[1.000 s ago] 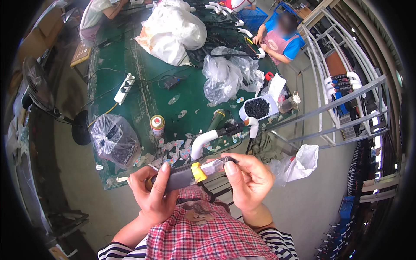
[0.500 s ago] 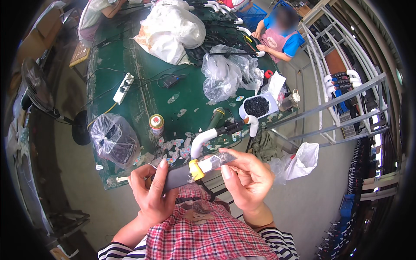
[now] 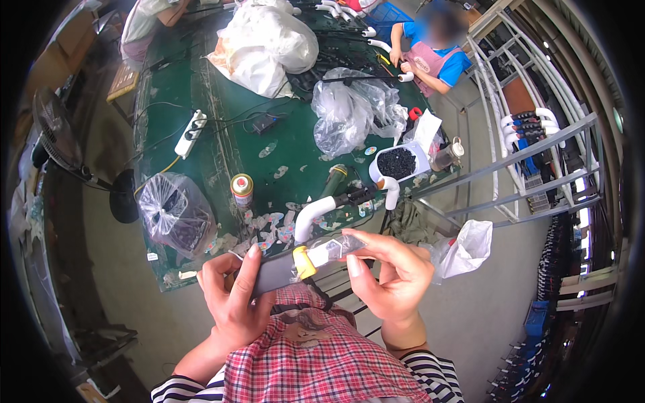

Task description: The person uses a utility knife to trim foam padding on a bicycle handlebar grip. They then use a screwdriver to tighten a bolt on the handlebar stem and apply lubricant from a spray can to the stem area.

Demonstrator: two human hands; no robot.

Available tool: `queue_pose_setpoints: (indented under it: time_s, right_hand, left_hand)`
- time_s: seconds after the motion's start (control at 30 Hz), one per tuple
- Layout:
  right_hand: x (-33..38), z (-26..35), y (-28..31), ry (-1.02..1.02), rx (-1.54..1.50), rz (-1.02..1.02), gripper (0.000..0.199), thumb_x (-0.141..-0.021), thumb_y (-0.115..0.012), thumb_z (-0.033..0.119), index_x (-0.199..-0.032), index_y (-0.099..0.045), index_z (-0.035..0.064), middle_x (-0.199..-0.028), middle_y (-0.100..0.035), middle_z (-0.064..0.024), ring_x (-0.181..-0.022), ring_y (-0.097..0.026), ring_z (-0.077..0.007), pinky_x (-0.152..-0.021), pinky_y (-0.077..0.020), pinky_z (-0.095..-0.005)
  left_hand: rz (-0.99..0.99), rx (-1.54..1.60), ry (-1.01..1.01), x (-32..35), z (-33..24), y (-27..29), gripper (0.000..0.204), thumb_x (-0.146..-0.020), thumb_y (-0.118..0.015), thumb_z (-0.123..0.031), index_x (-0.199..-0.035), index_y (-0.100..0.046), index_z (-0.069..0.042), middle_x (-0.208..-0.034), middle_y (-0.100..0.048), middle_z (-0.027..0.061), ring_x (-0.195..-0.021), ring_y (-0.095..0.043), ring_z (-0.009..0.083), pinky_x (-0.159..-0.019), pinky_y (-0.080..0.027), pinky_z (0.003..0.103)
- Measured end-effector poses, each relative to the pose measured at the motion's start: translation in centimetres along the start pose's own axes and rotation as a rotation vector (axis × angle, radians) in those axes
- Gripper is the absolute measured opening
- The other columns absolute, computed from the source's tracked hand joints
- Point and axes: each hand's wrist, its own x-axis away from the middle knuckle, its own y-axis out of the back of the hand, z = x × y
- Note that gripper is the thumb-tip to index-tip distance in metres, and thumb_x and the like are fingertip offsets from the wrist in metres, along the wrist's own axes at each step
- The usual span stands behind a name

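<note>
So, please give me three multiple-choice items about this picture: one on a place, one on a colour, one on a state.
1. Where does the spray can stand?
A. on the green table
B. on the floor
C. on the metal rack

2. What colour is the ring on the grey rod?
A. blue
B. yellow
C. red

3. How is the rod held?
A. by the left hand alone
B. by the right hand alone
C. by both hands

Answers: 1 A, it stands upright on the tabletop; 2 B, the ring is yellow; 3 C, each hand grips one end.
</note>
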Motion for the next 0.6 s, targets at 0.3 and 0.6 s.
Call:
queue_pose_setpoints:
  time_s: [0.3,0.6]
  right_hand:
    - [-0.4,1.2,0.6,-0.015,0.121,0.053,0.022,-0.081,-0.067,-0.006,-0.103,-0.070,-0.0090,-0.084,-0.074,-0.0135,-0.067,-0.070,-0.0117,-0.055,-0.0497,-0.0196]
    - [-0.2,0.2,0.5,0.067,0.140,0.010,0.021,-0.084,-0.065,-0.002,-0.103,-0.071,-0.0064,-0.079,-0.074,-0.0109,-0.059,-0.064,-0.0044,-0.045,-0.0379,-0.0171]
  left_hand:
    - [-0.062,0.031,0.000,0.2,0.2,-0.5,0.074,-0.055,-0.072,-0.005,-0.129,-0.064,-0.006,-0.097,-0.052,0.0106,-0.084,-0.049,0.0237,-0.076,-0.037,0.036]
    - [-0.014,0.048,-0.010,0.1,0.2,-0.3,0.077,-0.056,-0.073,-0.006,-0.132,-0.061,-0.006,-0.098,-0.053,0.0107,-0.084,-0.051,0.0236,-0.075,-0.037,0.036]
